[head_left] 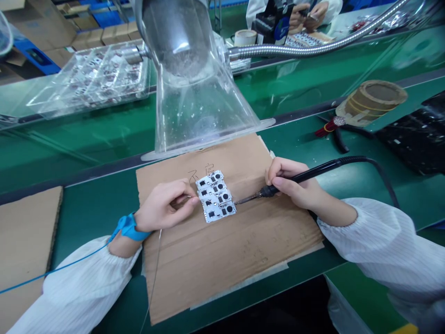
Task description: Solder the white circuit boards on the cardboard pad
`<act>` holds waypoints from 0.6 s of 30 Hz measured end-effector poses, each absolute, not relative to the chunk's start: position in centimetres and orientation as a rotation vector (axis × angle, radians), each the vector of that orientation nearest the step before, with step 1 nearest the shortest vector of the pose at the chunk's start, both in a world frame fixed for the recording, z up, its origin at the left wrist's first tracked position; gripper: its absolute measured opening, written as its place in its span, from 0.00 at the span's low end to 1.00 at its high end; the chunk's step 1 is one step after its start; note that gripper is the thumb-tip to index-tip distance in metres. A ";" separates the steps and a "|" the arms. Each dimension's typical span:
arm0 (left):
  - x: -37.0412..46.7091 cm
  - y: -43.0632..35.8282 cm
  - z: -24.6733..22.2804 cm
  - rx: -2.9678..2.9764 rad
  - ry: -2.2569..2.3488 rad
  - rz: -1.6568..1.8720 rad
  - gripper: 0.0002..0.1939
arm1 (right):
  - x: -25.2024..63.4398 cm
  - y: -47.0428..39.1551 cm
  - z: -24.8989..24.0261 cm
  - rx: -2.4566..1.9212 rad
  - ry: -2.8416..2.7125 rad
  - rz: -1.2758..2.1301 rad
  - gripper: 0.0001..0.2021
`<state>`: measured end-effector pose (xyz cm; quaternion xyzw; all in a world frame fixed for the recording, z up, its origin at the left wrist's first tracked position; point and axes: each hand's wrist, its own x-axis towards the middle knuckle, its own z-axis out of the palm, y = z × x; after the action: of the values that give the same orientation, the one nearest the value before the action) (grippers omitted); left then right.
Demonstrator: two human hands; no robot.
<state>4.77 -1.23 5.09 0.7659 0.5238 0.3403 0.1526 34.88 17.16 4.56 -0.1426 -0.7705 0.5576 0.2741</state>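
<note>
A panel of white circuit boards (pixel 216 196) with black chips lies on a brown cardboard sheet (pixel 222 273). My left hand (pixel 169 202) is closed at the panel's left edge, pinching a thin solder wire (pixel 155 273) that trails down over the cardboard. A blue wrist strap (pixel 130 227) circles that wrist. In my right hand (pixel 290 183) is a black soldering iron (pixel 308 174), gripped like a pen. Its tip points left and appears to be at the panel's lower right edge; whether it touches is too small to tell.
A clear fume hood (pixel 205 111) hangs just beyond the boards. Right of it stand a cardboard roll (pixel 371 99), a bundle of red wires (pixel 330 126) and a black mat (pixel 417 134). Trays of parts (pixel 100 74) lie behind, and another person's hands (pixel 309 16) work across the bench.
</note>
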 end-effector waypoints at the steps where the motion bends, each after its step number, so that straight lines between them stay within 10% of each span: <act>1: 4.8 -1.2 5.1 2.202 1.499 0.974 0.05 | 34.8 17.1 4.6 -0.370 -2.084 1.494 0.14; 18: 4.8 -1.1 4.9 2.206 1.488 1.042 0.06 | 35.0 17.1 4.4 -0.415 -1.992 1.573 0.13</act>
<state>4.82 -1.06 4.92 0.7642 0.5154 0.3609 0.1417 34.95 17.09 4.42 -0.1549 -0.7435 0.5868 0.2809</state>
